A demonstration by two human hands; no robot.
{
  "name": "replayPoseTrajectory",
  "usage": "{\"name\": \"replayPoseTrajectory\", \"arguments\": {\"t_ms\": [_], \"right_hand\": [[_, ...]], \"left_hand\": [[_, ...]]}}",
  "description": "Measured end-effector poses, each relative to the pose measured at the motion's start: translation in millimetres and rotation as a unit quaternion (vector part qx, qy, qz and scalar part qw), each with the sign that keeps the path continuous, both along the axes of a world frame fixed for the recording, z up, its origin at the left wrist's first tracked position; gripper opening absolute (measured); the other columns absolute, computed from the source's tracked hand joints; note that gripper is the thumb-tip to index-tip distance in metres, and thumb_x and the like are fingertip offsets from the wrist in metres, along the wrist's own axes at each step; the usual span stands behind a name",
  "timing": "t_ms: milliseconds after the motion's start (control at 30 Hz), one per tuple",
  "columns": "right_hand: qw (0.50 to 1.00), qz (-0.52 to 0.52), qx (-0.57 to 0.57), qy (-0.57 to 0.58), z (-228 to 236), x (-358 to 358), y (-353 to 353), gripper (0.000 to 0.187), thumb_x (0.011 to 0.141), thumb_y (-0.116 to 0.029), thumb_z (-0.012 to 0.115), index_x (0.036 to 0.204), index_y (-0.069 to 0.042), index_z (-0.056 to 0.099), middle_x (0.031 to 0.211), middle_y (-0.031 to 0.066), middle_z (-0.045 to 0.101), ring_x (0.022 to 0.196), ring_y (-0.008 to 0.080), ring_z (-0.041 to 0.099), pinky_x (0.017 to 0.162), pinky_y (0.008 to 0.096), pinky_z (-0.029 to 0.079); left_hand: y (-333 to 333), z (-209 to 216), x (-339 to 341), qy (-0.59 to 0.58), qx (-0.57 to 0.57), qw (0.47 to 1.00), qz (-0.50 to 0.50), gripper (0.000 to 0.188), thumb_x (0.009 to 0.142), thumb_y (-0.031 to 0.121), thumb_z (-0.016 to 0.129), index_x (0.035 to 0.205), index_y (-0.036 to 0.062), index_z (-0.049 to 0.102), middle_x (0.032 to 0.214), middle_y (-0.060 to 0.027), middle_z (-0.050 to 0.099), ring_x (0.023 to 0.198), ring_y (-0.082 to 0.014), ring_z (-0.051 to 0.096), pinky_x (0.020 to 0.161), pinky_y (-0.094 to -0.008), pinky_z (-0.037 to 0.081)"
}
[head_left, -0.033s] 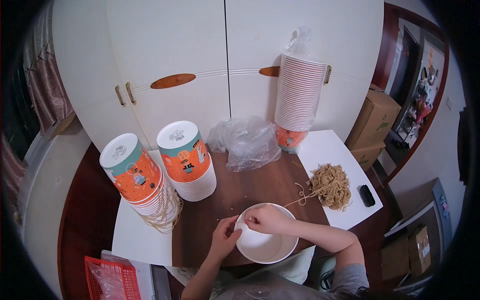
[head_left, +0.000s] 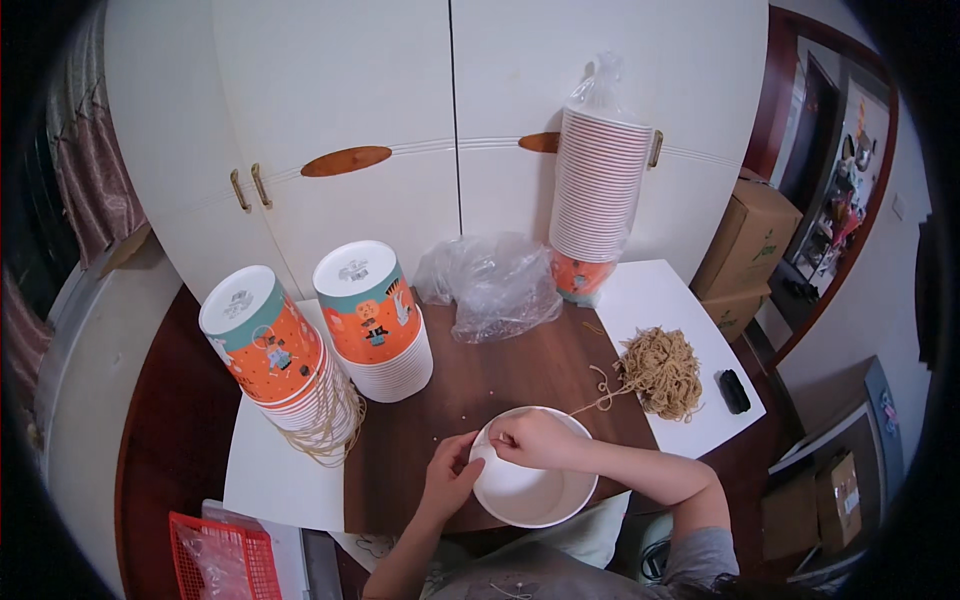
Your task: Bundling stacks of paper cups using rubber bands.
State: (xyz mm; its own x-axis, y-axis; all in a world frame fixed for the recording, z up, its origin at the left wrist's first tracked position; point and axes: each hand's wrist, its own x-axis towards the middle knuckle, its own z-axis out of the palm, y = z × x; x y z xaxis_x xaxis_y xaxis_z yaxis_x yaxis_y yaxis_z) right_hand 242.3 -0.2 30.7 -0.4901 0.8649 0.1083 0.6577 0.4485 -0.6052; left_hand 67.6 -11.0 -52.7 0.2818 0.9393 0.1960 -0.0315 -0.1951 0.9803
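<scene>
1. Head view, and I have both bare hands at the near edge of the table (head_left: 395, 490), meeting over a white paper tub (head_left: 540, 496). Its mouth faces up to my camera; whether it rests on the brown board or is held above it, I can't tell.
2. Right hand (head_left: 532, 437) now: it reaches across the tub's mouth to the left side of the rim. I see its fingers bent in together, tips drawn close; whatever they pinch is too small for me to make out.
3. Left hand (head_left: 449, 478) is on the outside, thumb and fingertips at that same left rim, a dark gap arching between them. Whether they clamp the wall, I can't tell.
4. Over to the right, a tan yarn strand (head_left: 604, 400) loops from the tub's far rim to a loose yarn heap (head_left: 661, 372) on the white surface, a small black object (head_left: 733, 391) just beside it.
5. Left side: two upturned stacks of orange-and-teal tubs, the outer stack (head_left: 268, 340) draped with thin tan strands (head_left: 325, 415), the inner stack (head_left: 372, 320) right next to it.
6. At the back I've got a crumpled clear bag (head_left: 490, 285) and a tall bagged stack (head_left: 600, 185) against the white cabinet (head_left: 350, 80).
</scene>
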Motion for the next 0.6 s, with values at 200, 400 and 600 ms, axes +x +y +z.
{"name": "replayPoseTrajectory", "arguments": {"t_ms": [200, 400, 600], "right_hand": [[0.995, -0.003, 0.07, -0.069, -4.4, 0.8, -5.1, 0.019, 0.075, -0.025, 0.054, 0.071, -0.009, 0.063, 0.065, 0.0128, 0.059, 0.059, 0.0288, 0.058, 0.056, 0.0401, 0.046], [0.992, 0.004, 0.084, -0.094, -6.2, 2.2, -7.3, 0.02, 0.075, -0.027, 0.053, 0.072, -0.011, 0.064, 0.061, 0.0119, 0.059, 0.055, 0.0288, 0.058, 0.054, 0.0407, 0.046], [0.992, 0.008, 0.071, -0.103, -4.3, 0.3, -5.4, 0.019, 0.075, -0.026, 0.053, 0.07, -0.011, 0.063, 0.061, 0.0117, 0.059, 0.054, 0.0291, 0.057, 0.053, 0.0408, 0.046]], "left_hand": [[-12.9, -1.3, 3.3, 0.005, -0.002, 1.0, -0.008, 0.038, 0.075, 0.005, 0.057, 0.113, 0.0035, 0.048, 0.103, -0.006, 0.045, 0.082, -0.0102, 0.05, 0.068, -0.0209, 0.043], [-16.1, 1.2, 5.4, -0.009, -0.025, 1.0, -0.005, 0.035, 0.077, 0.006, 0.056, 0.111, 0.0024, 0.049, 0.104, -0.0067, 0.045, 0.083, -0.0112, 0.05, 0.069, -0.0216, 0.043], [-18.0, 3.1, 5.1, -0.019, -0.008, 1.0, -0.003, 0.034, 0.077, 0.005, 0.056, 0.109, 0.0012, 0.049, 0.104, -0.0066, 0.045, 0.085, -0.0114, 0.05, 0.072, -0.0221, 0.042]]}}
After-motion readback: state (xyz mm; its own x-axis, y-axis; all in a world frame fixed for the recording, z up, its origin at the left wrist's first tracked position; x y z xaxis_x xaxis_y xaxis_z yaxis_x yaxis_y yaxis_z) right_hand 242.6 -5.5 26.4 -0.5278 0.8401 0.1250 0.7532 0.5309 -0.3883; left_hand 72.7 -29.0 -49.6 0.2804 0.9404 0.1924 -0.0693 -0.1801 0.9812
